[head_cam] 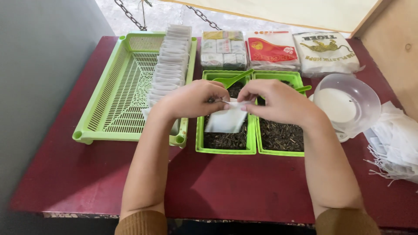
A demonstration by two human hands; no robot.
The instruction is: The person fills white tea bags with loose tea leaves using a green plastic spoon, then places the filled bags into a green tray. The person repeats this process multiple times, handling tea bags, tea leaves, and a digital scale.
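My left hand (193, 99) and my right hand (278, 101) meet above two small green tubs, each pinching a top corner of a small white paper sachet (226, 119) between fingertips. The sachet hangs flat, its mouth up at my fingers, its long axis running from there down towards me and tilting slightly left; it looks thin, pale and a little creased. It hovers over the left tub (224, 137), which holds dark loose tea, as does the right tub (280, 132). A green scoop (233, 78) rests at the left tub's far end. Left lies a green slotted tray (126, 87) with a row of filled sachets (169, 65). Beyond stand packets (272, 51).
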